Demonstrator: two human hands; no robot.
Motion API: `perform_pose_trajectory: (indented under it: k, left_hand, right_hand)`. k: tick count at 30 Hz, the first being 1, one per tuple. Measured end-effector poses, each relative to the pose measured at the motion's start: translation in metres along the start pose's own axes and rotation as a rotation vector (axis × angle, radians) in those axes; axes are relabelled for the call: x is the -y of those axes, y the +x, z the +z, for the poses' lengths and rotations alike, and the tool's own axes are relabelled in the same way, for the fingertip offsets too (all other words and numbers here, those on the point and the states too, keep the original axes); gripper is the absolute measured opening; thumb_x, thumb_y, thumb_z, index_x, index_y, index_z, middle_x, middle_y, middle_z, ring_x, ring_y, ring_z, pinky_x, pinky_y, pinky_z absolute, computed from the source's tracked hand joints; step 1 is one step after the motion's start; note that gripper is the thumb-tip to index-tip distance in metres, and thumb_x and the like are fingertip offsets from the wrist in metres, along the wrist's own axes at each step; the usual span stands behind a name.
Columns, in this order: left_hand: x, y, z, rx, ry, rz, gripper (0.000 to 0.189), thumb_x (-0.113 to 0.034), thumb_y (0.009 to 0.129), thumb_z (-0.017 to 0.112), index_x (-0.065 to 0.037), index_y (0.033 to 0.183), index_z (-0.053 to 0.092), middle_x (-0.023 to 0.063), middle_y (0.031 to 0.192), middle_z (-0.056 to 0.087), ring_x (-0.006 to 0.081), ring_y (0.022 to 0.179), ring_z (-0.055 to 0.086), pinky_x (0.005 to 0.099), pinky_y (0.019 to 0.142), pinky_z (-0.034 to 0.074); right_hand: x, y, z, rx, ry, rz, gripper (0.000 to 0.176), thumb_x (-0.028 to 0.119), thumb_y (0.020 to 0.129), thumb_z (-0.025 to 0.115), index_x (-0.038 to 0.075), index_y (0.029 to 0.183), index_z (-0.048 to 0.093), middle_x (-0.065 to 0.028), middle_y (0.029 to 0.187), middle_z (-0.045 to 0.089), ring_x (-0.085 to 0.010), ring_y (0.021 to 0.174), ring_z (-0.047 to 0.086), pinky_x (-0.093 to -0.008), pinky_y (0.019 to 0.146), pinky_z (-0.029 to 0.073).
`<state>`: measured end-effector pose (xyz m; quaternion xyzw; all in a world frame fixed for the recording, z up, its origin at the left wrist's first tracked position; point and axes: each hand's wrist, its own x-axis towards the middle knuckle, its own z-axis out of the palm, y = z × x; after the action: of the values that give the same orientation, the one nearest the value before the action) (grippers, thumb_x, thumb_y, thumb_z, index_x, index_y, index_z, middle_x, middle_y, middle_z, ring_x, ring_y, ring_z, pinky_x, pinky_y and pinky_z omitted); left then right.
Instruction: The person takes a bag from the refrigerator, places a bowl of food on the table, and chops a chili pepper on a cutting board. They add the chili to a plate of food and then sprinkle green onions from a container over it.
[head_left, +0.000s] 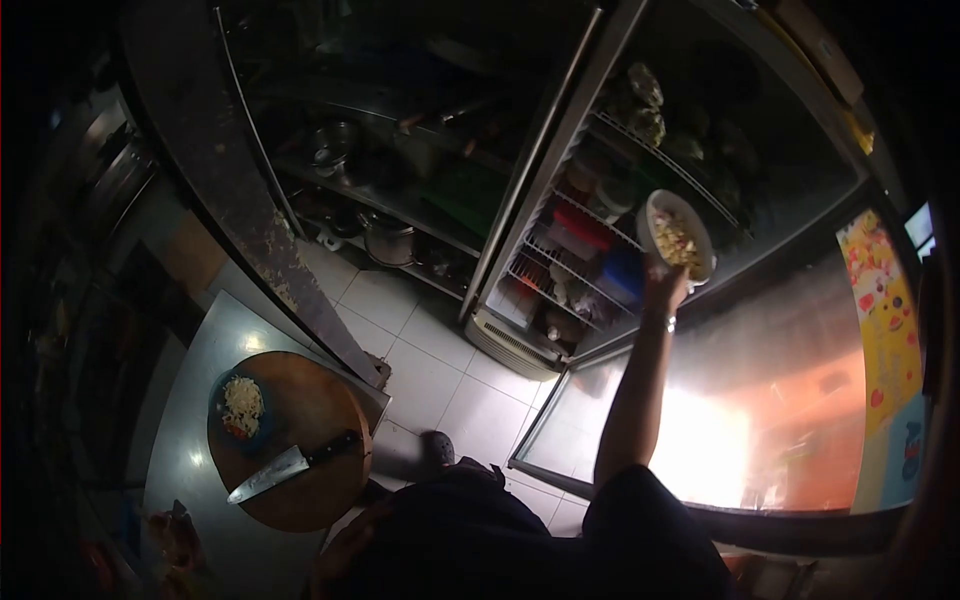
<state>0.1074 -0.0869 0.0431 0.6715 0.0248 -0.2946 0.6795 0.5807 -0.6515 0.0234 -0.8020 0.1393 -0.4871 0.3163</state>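
Note:
A white bowl [677,235] of chopped pale food is held by its lower rim in my right hand [668,288], in front of the shelves of an open fridge [640,235]. Low at the left, my left hand [350,545] shows dimly beside my dark clothing; its fingers are too dark to read. Near it, on a metal counter [180,455], lies a round wooden board [315,400]. On the board are a knife [270,474] with a dark handle and a blue plate [262,425] of shredded pale food with some red pieces.
The fridge's glass door [690,410] stands open at the right. Metal shelves [400,215] with pots [388,243] are ahead, left of the fridge. White floor tiles [420,370] show between counter and fridge. A dark shoe [437,448] is on the floor.

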Motion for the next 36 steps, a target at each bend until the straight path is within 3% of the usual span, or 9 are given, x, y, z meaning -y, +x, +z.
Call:
perform_pose_trajectory:
  k: [5,9,15,18,21,26,28,30,36]
  left_hand:
    - [-0.005,-0.001,0.017,-0.08,-0.026,0.011,0.057,-0.044,0.104,0.045,-0.009,0.149,0.047,0.0139,0.159,0.036,0.0293,0.152,0.024,0.0424,0.123,0.016]
    - [-0.013,0.014,0.033,-0.124,-0.029,0.008,0.059,-0.046,0.104,0.045,-0.009,0.149,0.046,0.014,0.16,0.035,0.0294,0.152,0.023,0.0426,0.123,0.016]
    - [-0.023,0.033,0.047,-0.167,-0.033,0.018,0.061,-0.048,0.103,0.045,-0.008,0.15,0.045,0.014,0.16,0.034,0.0295,0.152,0.022,0.0429,0.123,0.016]
    - [-0.03,0.039,0.049,-0.19,-0.031,0.041,0.062,-0.048,0.103,0.045,-0.008,0.15,0.045,0.014,0.161,0.034,0.0296,0.152,0.022,0.043,0.123,0.016]
    - [-0.04,0.04,0.055,-0.198,-0.025,0.064,0.063,-0.049,0.102,0.046,-0.008,0.15,0.045,0.014,0.161,0.033,0.0296,0.152,0.021,0.0432,0.123,0.016]
    - [-0.052,0.005,0.068,-0.187,0.042,0.274,0.065,-0.051,0.102,0.046,-0.008,0.15,0.044,0.0141,0.161,0.032,0.0297,0.153,0.02,0.0434,0.123,0.015]
    - [-0.04,0.003,0.071,-0.193,0.036,0.305,0.069,-0.054,0.1,0.048,-0.008,0.152,0.041,0.0144,0.162,0.03,0.0296,0.153,0.019,0.045,0.123,0.015]
    - [-0.025,0.009,0.073,-0.276,0.004,0.29,0.074,-0.056,0.099,0.05,-0.008,0.153,0.039,0.0148,0.163,0.028,0.0295,0.153,0.017,0.0465,0.123,0.014]
    - [-0.013,0.051,0.057,-0.413,-0.335,0.414,0.082,-0.041,0.099,0.058,-0.013,0.161,0.012,0.0191,0.159,0.028,0.0328,0.147,0.03,0.0498,0.117,0.031]
  right_hand:
    - [-0.037,0.099,0.039,-0.044,-0.302,-0.385,0.058,0.031,0.082,0.078,0.001,0.126,0.052,-0.0172,0.115,0.063,-0.034,0.096,0.066,-0.0429,0.08,0.058]
    - [-0.057,0.162,0.054,0.401,-0.562,0.0,0.068,0.045,0.088,0.072,-0.002,0.133,0.055,-0.0154,0.131,0.062,-0.0296,0.103,0.066,-0.04,0.093,0.056]
    - [-0.154,0.196,0.15,0.069,0.596,0.28,0.049,0.041,0.09,0.07,-0.003,0.113,0.069,-0.0231,0.116,0.069,-0.0336,0.109,0.067,-0.0438,0.092,0.056]
    - [-0.04,0.151,0.14,0.315,-0.317,0.337,0.034,0.034,0.101,0.056,0.008,0.116,0.072,-0.0173,0.116,0.07,-0.03,0.107,0.067,-0.0399,0.083,0.058]
    - [-0.035,0.115,0.174,0.178,0.084,-0.476,0.039,0.039,0.105,0.046,0.014,0.119,0.071,-0.0168,0.114,0.071,-0.029,0.101,0.069,-0.0404,0.075,0.059]
    - [-0.026,0.084,0.193,0.484,-0.316,-0.325,0.067,0.06,0.07,0.076,-0.004,0.088,0.073,-0.0235,0.09,0.073,-0.0397,0.084,0.073,-0.0471,0.076,0.06]
    - [-0.023,0.098,0.184,0.096,-1.222,-1.317,0.043,0.045,0.102,0.052,0.014,0.129,0.065,-0.0187,0.11,0.072,-0.0273,0.097,0.071,-0.0411,0.074,0.058]
    - [-0.015,0.087,0.165,0.178,-0.182,-0.764,0.052,0.044,0.088,0.074,0.0,0.113,0.067,-0.0151,0.104,0.072,-0.0308,0.087,0.072,-0.0387,0.075,0.058]
    - [0.195,-0.115,0.019,1.406,0.721,-0.116,0.081,0.032,0.087,0.075,-0.002,0.151,0.038,-0.0171,0.142,0.052,-0.0214,0.12,0.055,-0.0376,0.102,0.044]
